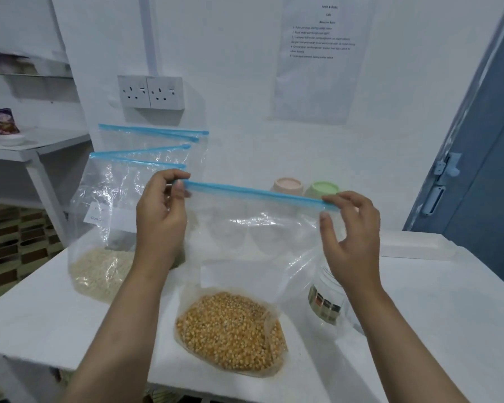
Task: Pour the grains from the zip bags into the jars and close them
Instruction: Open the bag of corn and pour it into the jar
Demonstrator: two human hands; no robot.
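A clear zip bag [253, 228] with a blue zip strip stands upright on the white table, yellow corn kernels [230, 327] heaped in its bottom. My left hand [160, 216] pinches the left end of the blue strip. At the strip's right end, my right hand [349, 231] pinches it between thumb and forefinger. A clear glass jar [328, 298] with a label stands just right of the bag, partly behind my right wrist. Behind on the left stands a second zip bag [99, 228] holding pale grains, with more zip bags [152, 144] behind it.
A pink lid [287, 186] and a green lid [322, 189] lie at the back of the table [419, 315] near the wall. White shelves [26, 146] stand to the left, a blue door [483, 170] to the right. A double socket [150, 91] is on the wall.
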